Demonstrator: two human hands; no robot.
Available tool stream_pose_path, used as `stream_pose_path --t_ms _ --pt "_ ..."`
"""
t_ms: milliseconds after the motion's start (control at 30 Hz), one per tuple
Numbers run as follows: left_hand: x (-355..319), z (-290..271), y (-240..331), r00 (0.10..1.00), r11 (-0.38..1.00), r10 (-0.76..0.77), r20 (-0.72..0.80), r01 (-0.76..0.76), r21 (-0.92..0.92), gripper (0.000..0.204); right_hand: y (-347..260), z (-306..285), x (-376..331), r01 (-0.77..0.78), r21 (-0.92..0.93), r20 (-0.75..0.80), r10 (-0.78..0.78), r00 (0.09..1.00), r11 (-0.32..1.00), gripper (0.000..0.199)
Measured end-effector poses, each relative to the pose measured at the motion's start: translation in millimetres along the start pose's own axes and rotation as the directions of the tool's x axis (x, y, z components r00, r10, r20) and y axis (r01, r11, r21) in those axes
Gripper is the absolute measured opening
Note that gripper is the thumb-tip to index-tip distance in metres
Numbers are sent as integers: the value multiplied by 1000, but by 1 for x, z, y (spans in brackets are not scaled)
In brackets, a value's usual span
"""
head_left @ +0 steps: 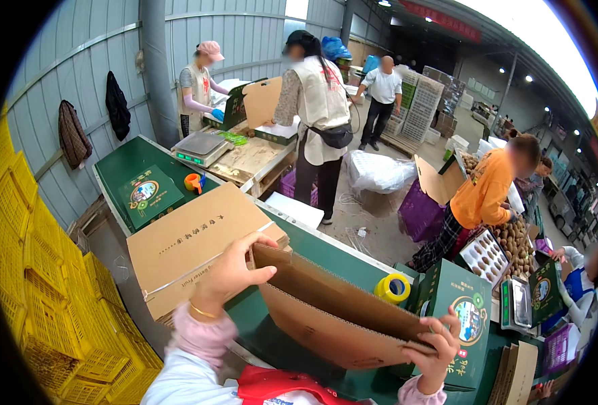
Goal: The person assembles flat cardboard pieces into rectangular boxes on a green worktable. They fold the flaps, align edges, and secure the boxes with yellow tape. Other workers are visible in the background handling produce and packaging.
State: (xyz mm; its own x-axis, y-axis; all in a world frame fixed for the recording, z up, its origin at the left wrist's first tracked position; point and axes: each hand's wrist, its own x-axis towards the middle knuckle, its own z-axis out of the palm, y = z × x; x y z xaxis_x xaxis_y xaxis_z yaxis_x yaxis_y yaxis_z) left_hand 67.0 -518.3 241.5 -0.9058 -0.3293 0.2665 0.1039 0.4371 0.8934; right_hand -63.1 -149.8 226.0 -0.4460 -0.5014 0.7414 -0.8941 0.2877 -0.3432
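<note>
I hold a flattened brown cardboard box (326, 314) in front of me over the green table (127, 158). My left hand (231, 273) grips its upper left corner, fingers curled over the edge. My right hand (437, 344) clasps its lower right end. A stack of flat brown cartons (187, 246) lies on the table just left of my left hand. A roll of yellow tape (393, 288) sits beyond the box, beside a green printed gift box (461, 314).
Yellow plastic crates (36, 283) are stacked at the left. A scale (201, 147), an orange tape roll (193, 182) and a flat green box (149, 194) sit further up the table. Several people work beyond; one in orange bends over trays of kiwifruit (508, 243).
</note>
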Motion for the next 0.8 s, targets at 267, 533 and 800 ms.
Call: stream_pose_path --t_ms 267,533,800 --pt "40 -14 28 924 674 -99 369 -210 708 15 -20 31 17 -35 -193 41 44 998 981 39" --pt "54 -40 -46 943 936 -305 -133 271 -223 16 4 66 -8 147 566 -300 36 953 811 33" --pt "52 16 -36 905 890 320 -280 -389 -238 27 61 122 39 135 485 -256 -8 967 864 21"
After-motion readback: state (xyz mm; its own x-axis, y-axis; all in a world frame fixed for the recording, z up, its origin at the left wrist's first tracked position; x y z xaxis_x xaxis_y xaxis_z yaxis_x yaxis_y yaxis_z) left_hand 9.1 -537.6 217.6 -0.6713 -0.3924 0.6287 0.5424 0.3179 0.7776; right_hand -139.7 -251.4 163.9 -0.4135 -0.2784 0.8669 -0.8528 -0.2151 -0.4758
